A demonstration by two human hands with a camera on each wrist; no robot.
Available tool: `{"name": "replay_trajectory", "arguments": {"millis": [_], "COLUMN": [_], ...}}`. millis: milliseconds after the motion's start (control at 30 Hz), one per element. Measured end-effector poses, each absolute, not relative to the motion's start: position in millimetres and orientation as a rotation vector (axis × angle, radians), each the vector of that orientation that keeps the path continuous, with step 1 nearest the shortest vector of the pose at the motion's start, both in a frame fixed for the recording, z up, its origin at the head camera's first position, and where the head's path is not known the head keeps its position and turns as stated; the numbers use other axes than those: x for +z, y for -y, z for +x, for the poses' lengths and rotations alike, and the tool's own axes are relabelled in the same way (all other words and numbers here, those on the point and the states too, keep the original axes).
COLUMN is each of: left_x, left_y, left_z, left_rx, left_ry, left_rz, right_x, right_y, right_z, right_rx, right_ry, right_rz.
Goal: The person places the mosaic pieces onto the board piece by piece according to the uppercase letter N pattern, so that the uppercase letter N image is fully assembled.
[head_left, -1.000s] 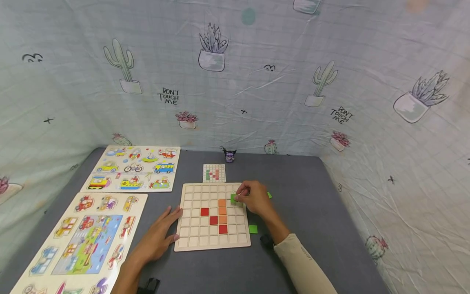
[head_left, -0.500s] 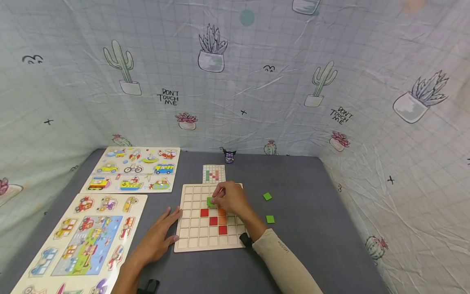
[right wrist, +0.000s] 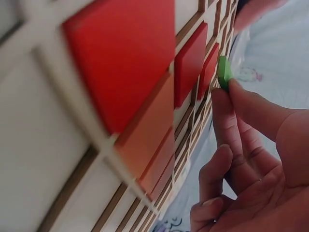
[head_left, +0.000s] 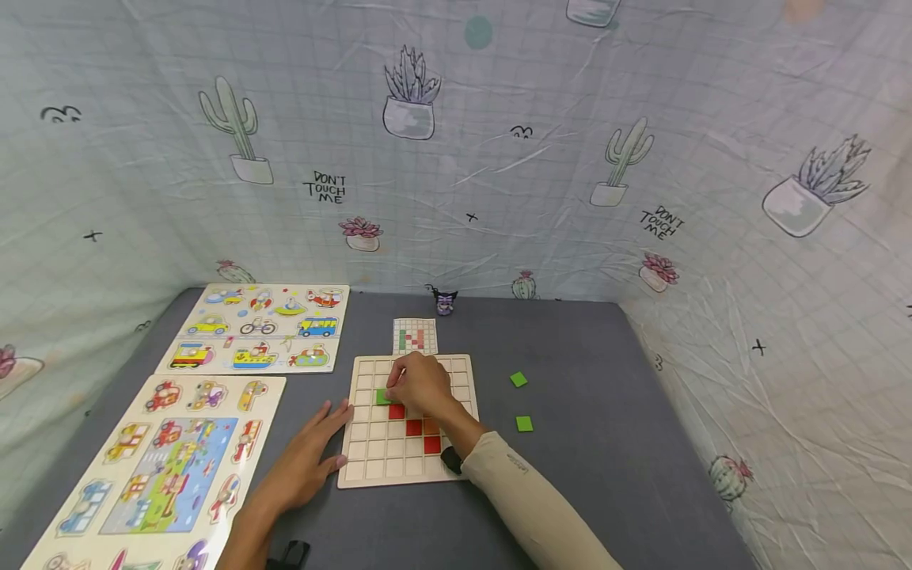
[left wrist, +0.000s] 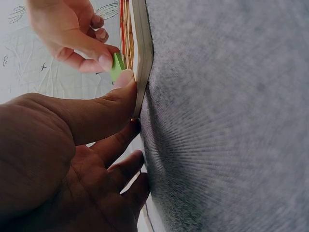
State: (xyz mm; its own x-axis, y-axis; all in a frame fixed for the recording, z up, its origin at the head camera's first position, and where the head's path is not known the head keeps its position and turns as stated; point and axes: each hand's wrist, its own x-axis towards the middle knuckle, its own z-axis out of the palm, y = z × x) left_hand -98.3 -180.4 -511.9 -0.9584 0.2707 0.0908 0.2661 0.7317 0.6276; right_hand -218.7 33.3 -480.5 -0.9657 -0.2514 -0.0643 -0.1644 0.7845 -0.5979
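A wooden grid board (head_left: pixel 370 472) lies on the dark table with three red tiles (head_left: pixel 432 445) and an orange tile (head_left: pixel 431 426) showing in its squares. My right hand (head_left: pixel 422 385) pinches a green tile (head_left: pixel 383 397) between thumb and fingertips, just over the upper left squares. In the right wrist view that green tile (right wrist: pixel 223 73) is tilted, close above the grid past the red tiles. My left hand (head_left: pixel 306 457) rests at the board's left edge, thumb and fingers touching it. The left wrist view shows the left thumb (left wrist: pixel 104 112) on the board's rim.
Two loose green tiles (head_left: pixel 524 424) lie right of the board. A small pattern card (head_left: pixel 415 336) touches its far edge, with a small dark figurine (head_left: pixel 445 302) behind. Two picture puzzle boards (head_left: pixel 267 389) fill the left side. Printed cloth (head_left: pixel 456 158) hangs around the table.
My right hand has carried the green tile leftward across the board, from its right edge to the upper left squares. Another green tile at the right shifted slightly. The left hand stays put.
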Motion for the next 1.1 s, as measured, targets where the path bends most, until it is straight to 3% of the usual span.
{"name": "replay_trajectory", "arguments": {"millis": [600, 1100], "left_x": [-510.6, -510.4], "left_y": [178.1, 179.8], "left_z": [-98.1, -96.9], "left_rx": [1.051, 1.044], "left_ry": [-2.917, -2.906], "left_rz": [0.455, 0.429], "right_x": [-481.9, -484.0], "right_y": [-25.2, -84.4], "right_z": [-222.1, -224.6], "right_rx": [-0.786, -1.199], "right_ry": [-2.893, -2.709], "right_rz": [-0.387, -0.521]}}
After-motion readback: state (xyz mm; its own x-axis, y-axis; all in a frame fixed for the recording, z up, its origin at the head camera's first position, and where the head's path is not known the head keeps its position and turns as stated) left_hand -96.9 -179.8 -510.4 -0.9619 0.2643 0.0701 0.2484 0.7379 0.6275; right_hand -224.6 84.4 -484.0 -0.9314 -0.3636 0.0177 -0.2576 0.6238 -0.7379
